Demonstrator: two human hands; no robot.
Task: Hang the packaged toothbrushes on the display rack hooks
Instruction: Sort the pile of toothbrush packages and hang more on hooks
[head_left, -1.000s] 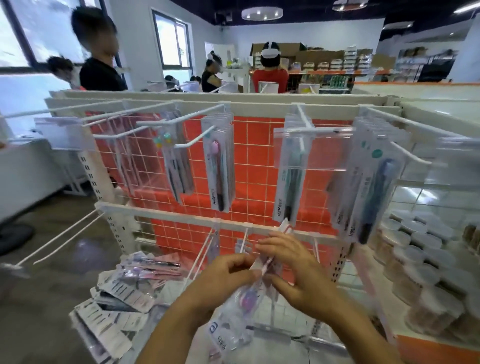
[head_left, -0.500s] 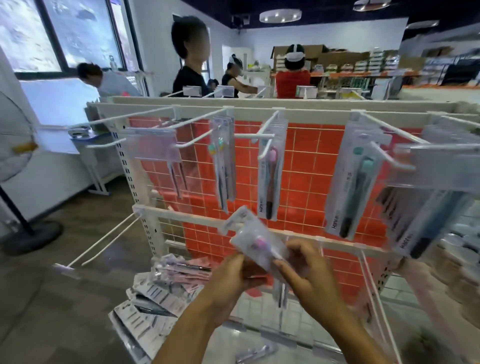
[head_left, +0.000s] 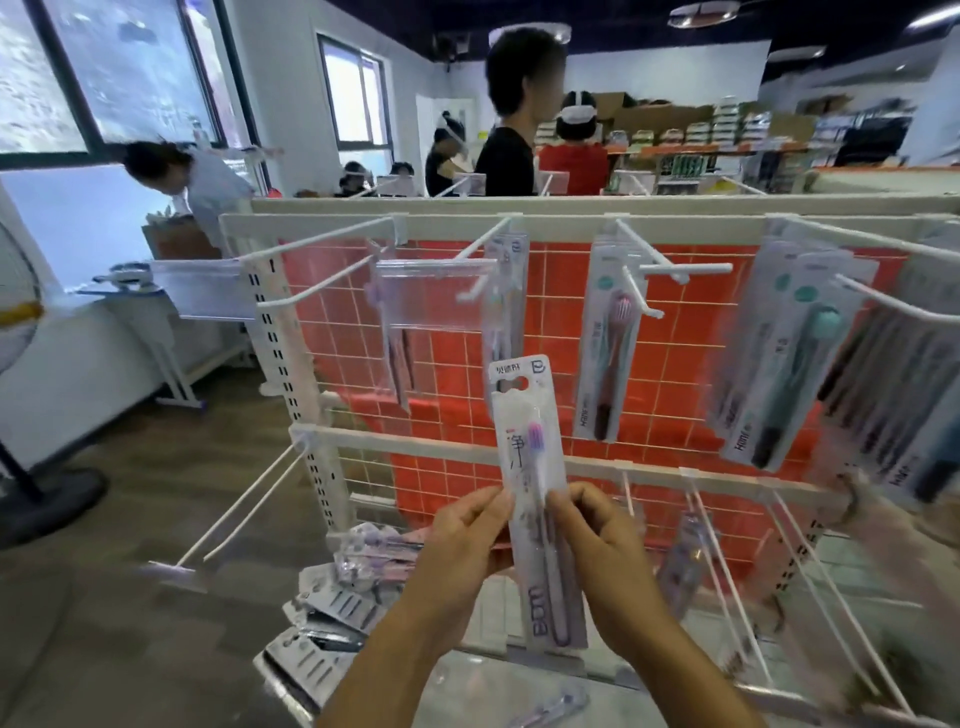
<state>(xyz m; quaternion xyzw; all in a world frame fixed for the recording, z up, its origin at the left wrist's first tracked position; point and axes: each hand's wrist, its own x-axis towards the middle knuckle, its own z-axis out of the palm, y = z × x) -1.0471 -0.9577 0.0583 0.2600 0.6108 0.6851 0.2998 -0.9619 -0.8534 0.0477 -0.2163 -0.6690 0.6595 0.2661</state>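
Grip: left hand (head_left: 467, 530) and right hand (head_left: 597, 530) are both clamped on one packaged toothbrush (head_left: 535, 499), fingertips pinching its two long edges near the middle.
Task's thing: the pack stands upright in front of the display rack (head_left: 519, 223), its hang hole (head_left: 511, 384) at the top and clear of any hook.
Step in hand: judged as lining the pack up for hanging; it is not yet on a hook.
Doing it well: keep the card upright and square, bring the hole level with a hook tip, then slide it straight back along the wire; a pinch nearer the top would likely steady the hole.
Likely target: the upper hook (head_left: 475, 280) with packs already on it, just above the held pack; which hook is meant I cannot tell.
In the way: a clear price-tag holder (head_left: 434, 296) hangs in front of the neighbouring hook, and the hook tips point toward the person.
Around: hung packs (head_left: 605, 343) to the right, empty lower hooks (head_left: 234, 519) at left, loose packs (head_left: 337, 597) piled low by the rack.
Beyond: people stand behind the rack.
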